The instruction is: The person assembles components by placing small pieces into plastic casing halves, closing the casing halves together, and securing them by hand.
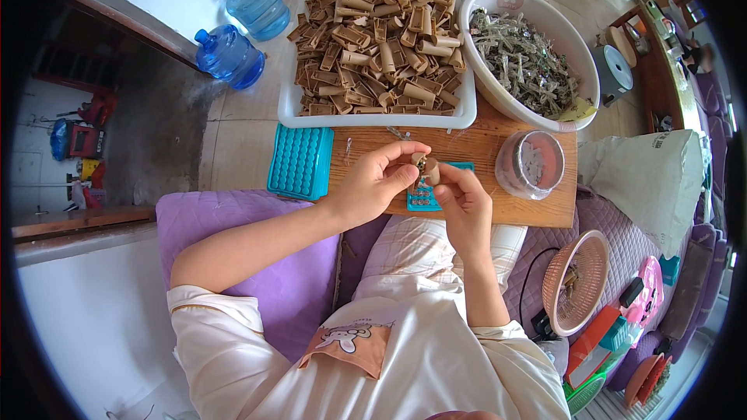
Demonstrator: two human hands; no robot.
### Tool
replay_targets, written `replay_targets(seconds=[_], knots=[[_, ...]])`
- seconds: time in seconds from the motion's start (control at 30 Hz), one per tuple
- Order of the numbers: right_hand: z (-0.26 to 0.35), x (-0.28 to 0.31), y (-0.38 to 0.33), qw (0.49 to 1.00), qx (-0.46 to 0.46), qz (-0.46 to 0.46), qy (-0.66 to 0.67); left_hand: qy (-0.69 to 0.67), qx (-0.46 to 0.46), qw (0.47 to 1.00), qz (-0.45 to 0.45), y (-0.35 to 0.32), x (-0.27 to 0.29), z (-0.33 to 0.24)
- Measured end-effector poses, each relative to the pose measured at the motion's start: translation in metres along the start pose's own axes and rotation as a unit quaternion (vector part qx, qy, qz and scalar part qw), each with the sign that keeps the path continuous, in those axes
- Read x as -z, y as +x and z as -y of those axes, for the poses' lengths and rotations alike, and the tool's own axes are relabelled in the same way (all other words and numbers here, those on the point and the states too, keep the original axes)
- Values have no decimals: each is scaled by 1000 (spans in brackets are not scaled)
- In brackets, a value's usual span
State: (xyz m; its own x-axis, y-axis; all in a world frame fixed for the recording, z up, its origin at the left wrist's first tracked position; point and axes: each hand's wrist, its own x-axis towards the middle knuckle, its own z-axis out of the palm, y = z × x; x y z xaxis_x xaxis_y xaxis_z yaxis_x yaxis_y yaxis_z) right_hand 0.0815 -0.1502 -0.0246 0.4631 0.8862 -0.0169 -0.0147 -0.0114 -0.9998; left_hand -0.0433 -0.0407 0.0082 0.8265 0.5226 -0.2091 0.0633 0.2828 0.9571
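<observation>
Above the wooden table, my left hand (380, 183) pinches a small tan plastic casing (419, 159) with something greenish inside, too small to make out. Close against it, my right hand (465, 204) grips another tan plastic piece (430, 173) between thumb and fingers. Whether the two pieces touch, I cannot tell. Below my hands a blue tray (420, 204) with small clear parts in it is partly covered. A large white bin (373, 120) beyond them is heaped with tan half-round plastic casings (389, 54).
Teal trays (299, 162) are stacked at the table's left edge. A round tub (572, 118) of clear-and-green small parts stands back right, with a smaller pink-clear tub (510, 179) nearer. Blue water jugs (231, 58) stand far left. A pink basket (554, 295) sits on the sofa at right.
</observation>
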Motion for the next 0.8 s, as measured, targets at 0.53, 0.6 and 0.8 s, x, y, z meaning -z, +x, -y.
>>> replay_targets(seconds=[0.53,0.6,0.8], knots=[[-4,-42,5,989,76,-122,38,-7,-70,996,-53,-1,0,-4],[-4,-44,5,988,81,-125,41,-1,-71,996,-54,-1,-1,-6],[-4,-47,5,985,89,-140,54,52,-71,995,-50,-2,-2,-9]])
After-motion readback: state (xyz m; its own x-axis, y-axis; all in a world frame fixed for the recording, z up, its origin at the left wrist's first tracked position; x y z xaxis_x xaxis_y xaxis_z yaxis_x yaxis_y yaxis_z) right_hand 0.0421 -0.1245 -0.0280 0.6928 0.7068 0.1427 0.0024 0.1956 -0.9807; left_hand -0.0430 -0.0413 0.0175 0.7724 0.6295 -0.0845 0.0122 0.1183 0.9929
